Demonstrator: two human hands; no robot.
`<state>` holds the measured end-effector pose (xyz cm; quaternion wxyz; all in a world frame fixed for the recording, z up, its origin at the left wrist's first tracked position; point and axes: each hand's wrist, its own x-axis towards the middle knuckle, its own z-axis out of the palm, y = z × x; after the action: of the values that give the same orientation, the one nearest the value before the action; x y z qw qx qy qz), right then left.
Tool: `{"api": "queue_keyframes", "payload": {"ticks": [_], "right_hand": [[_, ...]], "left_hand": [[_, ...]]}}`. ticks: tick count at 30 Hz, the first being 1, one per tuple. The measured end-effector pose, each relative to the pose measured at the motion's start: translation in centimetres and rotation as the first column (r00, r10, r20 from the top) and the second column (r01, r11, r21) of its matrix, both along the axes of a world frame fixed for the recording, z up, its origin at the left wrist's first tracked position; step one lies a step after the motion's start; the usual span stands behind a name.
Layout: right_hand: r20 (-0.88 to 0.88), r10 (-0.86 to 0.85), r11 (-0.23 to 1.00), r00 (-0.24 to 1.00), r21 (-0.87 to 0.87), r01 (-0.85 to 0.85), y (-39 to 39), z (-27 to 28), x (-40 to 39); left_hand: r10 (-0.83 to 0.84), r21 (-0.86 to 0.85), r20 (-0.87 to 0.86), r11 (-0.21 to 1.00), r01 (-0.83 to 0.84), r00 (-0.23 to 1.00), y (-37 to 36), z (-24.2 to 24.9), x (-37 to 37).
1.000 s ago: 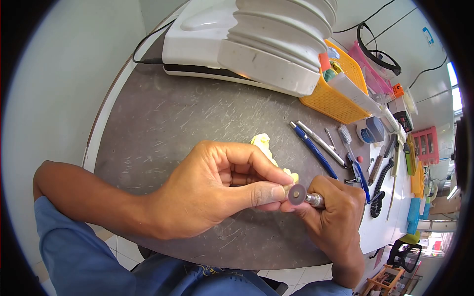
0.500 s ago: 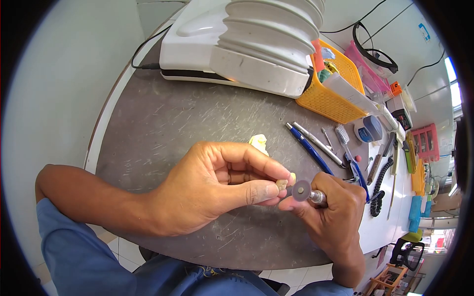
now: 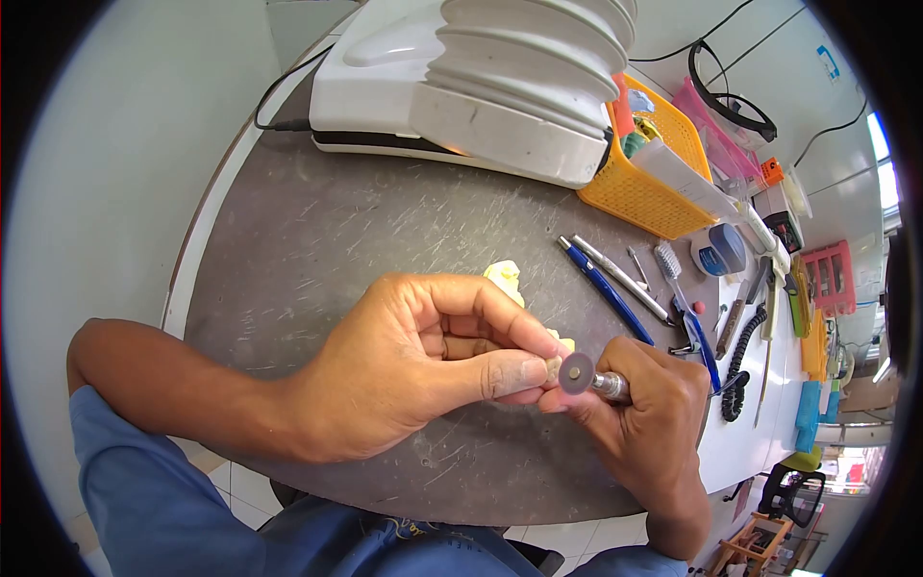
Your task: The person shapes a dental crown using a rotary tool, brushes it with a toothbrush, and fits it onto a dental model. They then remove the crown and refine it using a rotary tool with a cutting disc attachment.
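Between thumb and fingertips, my left hand point(image 3: 433, 356) pinches a small beige, tooth-like piece point(image 3: 553, 369), most of it covered by the fingers. My right hand point(image 3: 644, 399) is wrapped round a metal rotary handpiece point(image 3: 612, 387). A round purplish grinding disc point(image 3: 576, 373) on the handpiece's tip is against or very close to the piece; contact is hard to tell. Behind my left fingers a pale yellow lump point(image 3: 503, 277) lies on the grey worktop point(image 3: 317, 250). Another bit of yellow material point(image 3: 564, 342) shows just past the fingertips, partly hidden.
A white machine with a ribbed hose point(image 3: 519, 96) stands at the back. Right of it sits a yellow basket point(image 3: 644, 197). A blue pen point(image 3: 606, 290), a silver pen point(image 3: 623, 279), a toothbrush point(image 3: 670, 264) and a coiled black cord point(image 3: 735, 385) lie to the right.
My right hand has shifted the handpiece slightly left, so the disc now overlaps the small piece. More yellow material shows behind the fingertips. My left hand has barely moved.
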<state>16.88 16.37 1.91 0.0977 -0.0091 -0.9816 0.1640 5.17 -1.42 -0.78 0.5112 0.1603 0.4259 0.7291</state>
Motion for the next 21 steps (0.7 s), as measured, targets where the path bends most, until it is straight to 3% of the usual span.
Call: {"api": "queue_keyframes", "payload": {"ticks": [21], "right_hand": [[0.002, 0.012, 1.000, 1.000, 0.021, -0.012, 0.00, -0.07, -0.02]], "left_hand": [[0.005, 0.000, -0.012, 1.000, -0.005, 1.000, -0.08, -0.22, 0.08]]}}
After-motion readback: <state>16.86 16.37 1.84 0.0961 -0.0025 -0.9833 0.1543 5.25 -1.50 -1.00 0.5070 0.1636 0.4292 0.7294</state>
